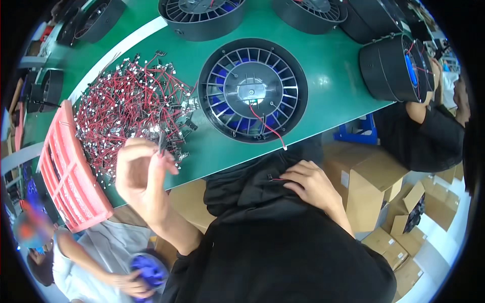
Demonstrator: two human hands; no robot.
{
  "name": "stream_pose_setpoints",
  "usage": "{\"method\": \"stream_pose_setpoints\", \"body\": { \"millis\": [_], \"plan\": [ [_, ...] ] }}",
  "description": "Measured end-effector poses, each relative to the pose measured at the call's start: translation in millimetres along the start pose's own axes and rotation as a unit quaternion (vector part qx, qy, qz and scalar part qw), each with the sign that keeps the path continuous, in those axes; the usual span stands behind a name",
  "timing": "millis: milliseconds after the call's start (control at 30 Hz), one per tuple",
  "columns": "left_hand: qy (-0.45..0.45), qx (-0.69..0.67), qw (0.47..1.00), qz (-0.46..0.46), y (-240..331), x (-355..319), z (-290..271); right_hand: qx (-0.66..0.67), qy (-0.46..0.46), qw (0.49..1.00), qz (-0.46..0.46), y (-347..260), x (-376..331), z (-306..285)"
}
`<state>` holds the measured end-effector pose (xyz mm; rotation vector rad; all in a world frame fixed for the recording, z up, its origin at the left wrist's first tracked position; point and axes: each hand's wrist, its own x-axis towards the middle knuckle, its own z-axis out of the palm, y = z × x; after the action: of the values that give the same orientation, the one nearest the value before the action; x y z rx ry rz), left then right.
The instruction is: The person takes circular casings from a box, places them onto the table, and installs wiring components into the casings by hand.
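My left hand (141, 174) is raised at the near edge of a tangled heap of red-and-black wire leads (126, 106) with small white and black connectors. Its thumb and fingertips pinch a thin dark piece, too small to identify. Low over my lap, my right hand (314, 183) holds a short wire lead (271, 178) between thumb and fingers; a small black connector sticks out to the left. Ahead of me on the table lies a round black fan housing (203, 91) with radial ribs and blue blades underneath. From its centre a red wire (268, 126) runs over the rim to a white plug.
A red plastic basket (76, 171) leans at the table's left edge. More black fan housings (202, 28) stand along the far side and right of the green table (328, 76). Cardboard boxes (364, 171) sit at lower right. Co-workers are at lower left, holding a blue fan (150, 268), and right.
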<state>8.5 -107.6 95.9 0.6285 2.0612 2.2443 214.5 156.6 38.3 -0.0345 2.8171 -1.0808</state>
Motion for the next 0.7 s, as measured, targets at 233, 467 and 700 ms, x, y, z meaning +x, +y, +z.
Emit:
{"method": "stream_pose_setpoints", "body": {
  "millis": [233,467,700],
  "plan": [
    [0.059,0.0,0.998,-0.023,9.4,-0.5,-7.6,0.048,0.01,0.998,-0.031,-14.9,2.2,-39.6],
    [0.178,0.006,0.981,0.069,35.3,-19.2,-27.4,-0.032,0.236,0.931,-0.278,-138.1,140.8,-85.8],
    [0.172,0.117,0.97,0.125,24.8,-36.8,38.3,0.211,0.181,0.916,-0.288,-142.7,150.6,-50.5]
  ]
}}
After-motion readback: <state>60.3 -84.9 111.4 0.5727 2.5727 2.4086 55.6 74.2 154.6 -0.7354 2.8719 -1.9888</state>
